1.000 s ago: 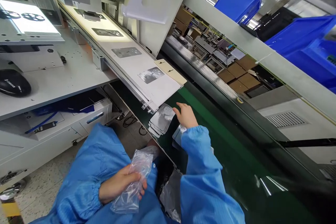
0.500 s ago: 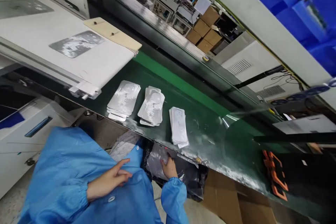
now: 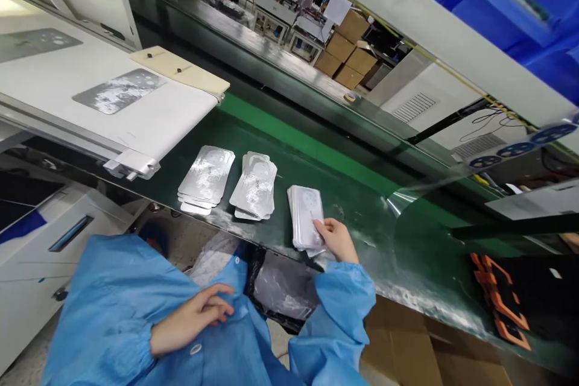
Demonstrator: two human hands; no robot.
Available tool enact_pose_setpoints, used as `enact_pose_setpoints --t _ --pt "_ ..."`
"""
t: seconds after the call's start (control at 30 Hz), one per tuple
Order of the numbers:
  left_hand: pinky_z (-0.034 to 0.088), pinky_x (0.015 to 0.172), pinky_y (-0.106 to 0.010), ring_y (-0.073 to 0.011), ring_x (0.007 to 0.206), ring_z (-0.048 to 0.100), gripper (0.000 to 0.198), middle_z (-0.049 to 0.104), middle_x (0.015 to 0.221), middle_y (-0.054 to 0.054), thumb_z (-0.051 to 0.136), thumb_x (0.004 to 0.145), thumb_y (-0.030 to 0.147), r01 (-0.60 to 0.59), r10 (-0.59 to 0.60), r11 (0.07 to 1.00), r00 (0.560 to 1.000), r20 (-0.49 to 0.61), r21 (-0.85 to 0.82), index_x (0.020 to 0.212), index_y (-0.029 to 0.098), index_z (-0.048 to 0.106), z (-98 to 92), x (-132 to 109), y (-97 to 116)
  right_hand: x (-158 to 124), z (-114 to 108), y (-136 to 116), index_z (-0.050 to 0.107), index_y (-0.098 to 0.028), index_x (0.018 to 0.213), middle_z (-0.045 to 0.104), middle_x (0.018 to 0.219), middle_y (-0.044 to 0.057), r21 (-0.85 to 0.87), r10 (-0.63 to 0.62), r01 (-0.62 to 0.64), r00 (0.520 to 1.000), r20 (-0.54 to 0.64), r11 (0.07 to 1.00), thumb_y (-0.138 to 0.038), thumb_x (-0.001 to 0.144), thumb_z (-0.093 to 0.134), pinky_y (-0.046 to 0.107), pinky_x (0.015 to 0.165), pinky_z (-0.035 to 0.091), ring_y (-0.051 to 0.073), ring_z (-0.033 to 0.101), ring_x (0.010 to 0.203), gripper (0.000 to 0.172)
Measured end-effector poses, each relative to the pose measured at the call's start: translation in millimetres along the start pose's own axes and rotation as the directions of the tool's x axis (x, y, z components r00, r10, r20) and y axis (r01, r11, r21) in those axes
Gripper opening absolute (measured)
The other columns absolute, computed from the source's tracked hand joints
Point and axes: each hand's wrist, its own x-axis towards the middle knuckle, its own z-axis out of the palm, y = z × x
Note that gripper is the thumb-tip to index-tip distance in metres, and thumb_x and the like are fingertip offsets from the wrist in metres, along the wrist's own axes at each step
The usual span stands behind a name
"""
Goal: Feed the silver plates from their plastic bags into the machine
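Note:
My right hand (image 3: 336,239) is at the green bench, its thumb and fingers pinched at the right edge of the rightmost stack of thin, pale phone-back-shaped sheets (image 3: 304,217). The sheets look glossy and have rounded corners. My left hand (image 3: 199,317) hangs in front of the blue gown, fingers loosely apart with nothing in them. Two more stacks of silver-grey phone-back-shaped sheets, a middle stack (image 3: 256,186) and a left stack (image 3: 207,177), lie farther left. Camera-like ring marks show on some of the sheets.
A white conveyor belt (image 3: 149,120) at the left carries single sheets. Below the bench edge sits a bin lined with black plastic (image 3: 284,286), holding clear film. Orange-and-black pieces (image 3: 500,301) lie at the right. Blue bins (image 3: 520,6) hang overhead.
My right hand has moved up and right from the lined bin to the rightmost stack. My left hand has dropped slightly. The view has shifted a little.

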Motion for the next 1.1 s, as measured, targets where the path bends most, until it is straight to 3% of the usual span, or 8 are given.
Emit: enact_pose_setpoints --t 0.17,0.3,0.5,0.6,0.73,0.87,1.0,1.1 --pt "0.052 0.098 -0.045 -0.0297 0.104 0.070 0.063 0.078 0.107 -0.009 0.072 0.079 0.064 -0.036 0.027 0.995 0.995 -0.093 -0.096 0.122 0.020 0.060 -7.1 -4.1 -1.2 -20.2 -24.4 22.9 0.061 -0.019 0.081 0.068 0.064 0.007 0.154 0.028 -0.019 0.998 -0.055 0.988 -0.082 0.059 0.072 0.031 0.056 0.045 0.023 0.061 0.061 0.067" --pt "0.053 0.097 -0.044 -0.0278 0.100 0.070 0.053 0.078 0.103 -0.009 0.070 0.087 0.061 -0.178 0.175 0.980 0.984 -0.047 -0.092 0.119 0.019 0.065 -3.1 3.4 21.2 -58.8 -31.7 10.9 0.059 -0.021 0.092 0.066 0.066 0.003 0.273 0.019 0.006 0.996 -0.091 0.962 -0.087 0.067 0.068 0.030 0.056 0.046 0.021 0.060 0.060 0.071" --pt "0.044 0.116 -0.051 -0.0380 0.140 0.054 0.073 0.066 0.142 -0.017 0.083 0.079 0.054 -0.465 0.469 0.796 0.878 -0.091 -0.388 0.138 0.017 0.060 3.4 14.1 84.9 -143.3 55.7 -46.0 0.060 -0.022 0.089 0.060 0.063 -0.001 0.408 -0.140 0.031 0.960 0.242 0.913 -0.070 0.087 0.068 0.025 0.052 0.044 0.017 0.055 0.056 0.049" --pt "0.049 0.110 -0.050 -0.0366 0.120 0.069 0.061 0.076 0.121 -0.019 0.079 0.083 0.051 -0.367 0.399 0.716 0.913 -0.084 -0.594 0.125 0.009 0.068 -11.3 2.9 101.4 -181.8 103.7 -56.7 0.066 -0.028 0.099 0.070 0.077 0.003 0.345 -0.296 0.147 0.853 0.430 0.927 -0.067 0.093 0.059 0.035 0.065 0.057 0.026 0.068 0.072 0.041" --pt "0.058 0.076 -0.036 -0.0266 0.077 0.077 0.057 0.079 0.088 -0.012 0.081 0.080 0.054 -0.289 0.305 0.729 0.949 -0.084 -0.620 0.115 0.011 0.073 -20.6 -25.6 73.4 -175.0 107.7 -64.0 0.072 -0.045 0.100 0.077 0.089 0.000 0.295 -0.448 0.342 0.584 0.677 0.892 -0.068 0.080 0.071 0.048 0.071 0.061 0.035 0.073 0.083 0.031" --pt "0.054 0.068 -0.034 -0.0257 0.068 0.074 0.068 0.076 0.079 -0.014 0.077 0.076 0.071 -0.234 0.242 0.737 0.967 -0.074 -0.634 0.102 0.008 0.077 -0.3 -44.4 15.1 -142.0 94.4 -104.2 0.070 -0.030 0.104 0.075 0.093 0.005 0.268 -0.440 0.353 0.639 0.631 0.897 -0.051 0.090 0.067 0.040 0.081 0.058 0.028 0.071 0.087 0.026" --pt "0.054 0.072 -0.040 -0.0262 0.072 0.072 0.068 0.075 0.081 -0.011 0.078 0.070 0.077 -0.225 0.277 0.722 0.961 -0.025 -0.655 0.102 0.017 0.081 8.7 -51.7 -22.7 -144.4 110.9 -155.4 0.068 -0.022 0.084 0.069 0.077 0.001 0.258 -0.428 0.438 0.350 0.834 0.861 -0.037 0.093 0.069 0.029 0.070 0.048 0.018 0.064 0.073 0.018" --pt "0.050 0.076 -0.041 -0.0259 0.077 0.071 0.067 0.076 0.089 -0.007 0.083 0.065 0.076 -0.284 0.307 0.686 0.948 -0.088 -0.670 0.109 0.026 0.082 0.3 -56.6 -31.9 -154.7 124.7 -186.9 0.067 -0.021 0.082 0.069 0.076 -0.001 0.229 -0.417 0.567 0.227 0.880 0.791 -0.028 0.094 0.067 0.026 0.068 0.043 0.016 0.063 0.072 0.014"
